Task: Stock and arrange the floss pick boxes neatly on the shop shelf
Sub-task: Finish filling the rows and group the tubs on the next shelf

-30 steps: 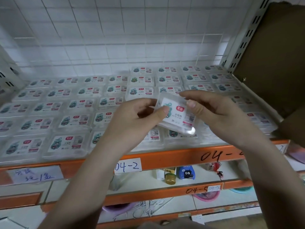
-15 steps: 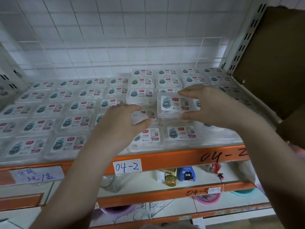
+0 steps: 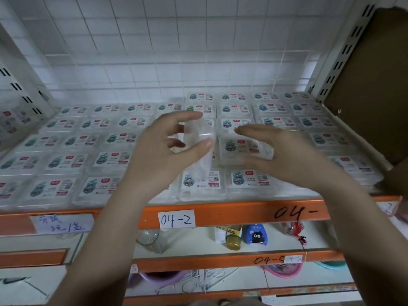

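Left hand (image 3: 167,149), centre frame, is curled round something clear and blurred (image 3: 198,138), probably an empty wrapper; it cannot be identified. Just right of it, the raised floss pick box (image 3: 241,149) sits on the stocked rows, long axis across the frame, under the loosely spread right hand (image 3: 284,151), which is nearer. Contact cannot be made out; its right end is hidden.

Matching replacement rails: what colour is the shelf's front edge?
Orange front edge, clearest in the head view.
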### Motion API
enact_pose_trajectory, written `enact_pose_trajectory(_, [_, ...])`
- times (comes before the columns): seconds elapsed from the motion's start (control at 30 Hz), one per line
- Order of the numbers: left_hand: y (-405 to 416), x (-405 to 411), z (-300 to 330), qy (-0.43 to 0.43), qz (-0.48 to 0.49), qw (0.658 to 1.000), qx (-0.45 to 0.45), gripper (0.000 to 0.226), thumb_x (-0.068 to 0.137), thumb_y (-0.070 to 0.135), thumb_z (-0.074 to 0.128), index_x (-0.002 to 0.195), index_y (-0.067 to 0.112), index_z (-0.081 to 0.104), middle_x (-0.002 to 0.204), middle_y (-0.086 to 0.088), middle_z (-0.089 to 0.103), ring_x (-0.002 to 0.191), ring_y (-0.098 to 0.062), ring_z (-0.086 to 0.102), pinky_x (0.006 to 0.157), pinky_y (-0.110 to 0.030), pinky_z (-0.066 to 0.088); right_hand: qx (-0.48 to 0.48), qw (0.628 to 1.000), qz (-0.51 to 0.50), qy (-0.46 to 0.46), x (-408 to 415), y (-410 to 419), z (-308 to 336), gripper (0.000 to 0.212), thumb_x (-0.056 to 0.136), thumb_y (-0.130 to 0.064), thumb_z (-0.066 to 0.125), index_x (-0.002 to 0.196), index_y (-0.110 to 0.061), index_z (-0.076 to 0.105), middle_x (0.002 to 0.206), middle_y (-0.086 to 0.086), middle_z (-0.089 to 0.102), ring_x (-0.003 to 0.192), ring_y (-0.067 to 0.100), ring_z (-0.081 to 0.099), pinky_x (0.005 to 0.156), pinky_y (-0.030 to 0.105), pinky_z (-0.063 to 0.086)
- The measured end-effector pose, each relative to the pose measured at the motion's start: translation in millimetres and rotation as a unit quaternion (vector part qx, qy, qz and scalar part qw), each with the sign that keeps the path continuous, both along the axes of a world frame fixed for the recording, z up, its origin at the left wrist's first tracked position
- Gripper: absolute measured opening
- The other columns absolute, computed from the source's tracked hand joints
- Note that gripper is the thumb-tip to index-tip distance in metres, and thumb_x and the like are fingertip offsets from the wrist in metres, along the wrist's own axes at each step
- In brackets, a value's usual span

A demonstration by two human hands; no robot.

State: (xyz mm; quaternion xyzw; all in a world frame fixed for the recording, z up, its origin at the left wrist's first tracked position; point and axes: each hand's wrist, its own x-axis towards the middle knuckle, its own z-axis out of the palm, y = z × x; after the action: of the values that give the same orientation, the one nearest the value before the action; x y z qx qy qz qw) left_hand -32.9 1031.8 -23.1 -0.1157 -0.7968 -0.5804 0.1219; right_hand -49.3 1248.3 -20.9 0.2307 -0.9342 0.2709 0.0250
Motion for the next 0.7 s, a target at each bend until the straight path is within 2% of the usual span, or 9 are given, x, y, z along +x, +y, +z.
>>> enact_pose_trajectory(0.03, [-0.5,3.4,0.4,0.014,-0.023,0.997,0.068,0.041,0.065,0.025,0.082,0.099,0.037,0.062,0.103,0.016,0.064,0.094,-0.005,0.063,0.074,-0.017,0.049,-0.063,0.997,0.024,-0.043,7.7,-4.6,0.6,0.071,0.072,-0.049,0.065,0.137,-0.034,0.039,0.138,-0.024,0.036,0.121,-0.015,0.032,0.098,-0.004,0.016])
enact_pose_trajectory(0.1, [-0.6,7.7,-5.4,0.037,-0.078,0.982,0.167,0.041,0.062,0.016,0.078,0.095,0.035,0.064,0.103,0.015,0.065,0.095,-0.008,0.064,0.074,-0.018,0.050,-0.164,0.977,0.065,-0.123,19.7,-13.7,-1.3,0.082,0.063,-0.052,0.069,0.136,-0.039,0.035,0.135,-0.029,0.039,0.123,-0.013,0.037,0.106,0.011,0.029])
enact_pose_trajectory(0.2, [-0.7,10.2,-19.3,0.060,-0.128,0.969,0.203,0.043,0.062,0.015,0.071,0.097,0.038,0.065,0.105,0.014,0.063,0.099,-0.011,0.062,0.077,-0.021,0.050,-0.242,0.958,0.062,-0.137,26.5,-19.8,-8.3,0.081,0.062,-0.037,0.075,0.135,-0.032,0.040,0.127,-0.021,0.054,0.116,-0.005,0.051,0.102,0.021,0.041])
enact_pose_trajectory(0.3, [-4.9,13.4,-27.8,0.038,-0.160,0.965,0.203,0.049,0.064,0.013,0.069,0.105,0.039,0.062,0.112,0.011,0.061,0.107,-0.014,0.059,0.081,-0.024,0.050,-0.270,0.954,0.033,-0.128,26.9,-19.7,-10.9,0.080,0.060,-0.026,0.079,0.132,-0.029,0.045,0.123,-0.017,0.058,0.111,-0.004,0.055,0.097,0.026,0.046])
enact_pose_trajectory(0.4, [-11.3,15.0,-29.5,0.028,-0.166,0.973,0.159,0.051,0.069,0.023,0.073,0.115,0.037,0.058,0.118,0.008,0.060,0.117,-0.016,0.055,0.086,-0.025,0.048,-0.232,0.969,0.027,-0.085,22.9,-15.6,-12.5,0.075,0.063,-0.015,0.082,0.128,-0.029,0.048,0.124,-0.016,0.057,0.113,-0.006,0.053,0.098,0.026,0.046])
enact_pose_trajectory(0.5, [-16.9,12.6,-21.9,-0.023,-0.116,0.985,0.129,0.040,0.070,0.039,0.068,0.110,0.039,0.063,0.110,0.009,0.066,0.112,-0.013,0.058,0.089,-0.033,0.048,-0.136,0.990,0.038,-0.003,17.6,-11.5,-9.4,0.073,0.066,-0.010,0.081,0.125,-0.036,0.047,0.128,-0.017,0.053,0.117,-0.008,0.046,0.100,0.013,0.037])
enact_pose_trajectory(0.57, [-17.6,8.0,-9.1,-0.061,-0.059,0.996,0.020,0.031,0.074,0.050,0.064,0.104,0.044,0.063,0.103,0.017,0.068,0.102,-0.001,0.061,0.088,-0.027,0.047,-0.079,0.993,0.072,0.044,13.4,-11.0,-3.6,0.071,0.069,-0.003,0.077,0.126,-0.034,0.048,0.126,-0.019,0.051,0.118,-0.006,0.044,0.100,0.010,0.034])
enact_pose_trajectory(0.63, [-16.5,2.9,6.1,-0.102,-0.094,0.984,-0.115,0.030,0.075,0.058,0.061,0.102,0.045,0.062,0.098,0.025,0.068,0.093,0.009,0.061,0.081,-0.015,0.046,-0.046,0.990,0.115,0.071,8.5,-13.6,2.6,0.070,0.070,0.004,0.073,0.126,-0.030,0.050,0.124,-0.019,0.049,0.119,-0.005,0.043,0.100,0.011,0.032])
enact_pose_trajectory(0.7, [-13.4,-1.3,19.2,-0.134,-0.163,0.960,-0.184,0.034,0.070,0.052,0.058,0.099,0.036,0.067,0.093,0.021,0.070,0.088,0.007,0.064,0.077,-0.015,0.049,-0.021,0.985,0.152,0.084,3.8,-16.9,8.3,0.071,0.071,0.007,0.070,0.127,-0.031,0.048,0.124,-0.017,0.047,0.120,-0.008,0.038,0.101,0.006,0.026])
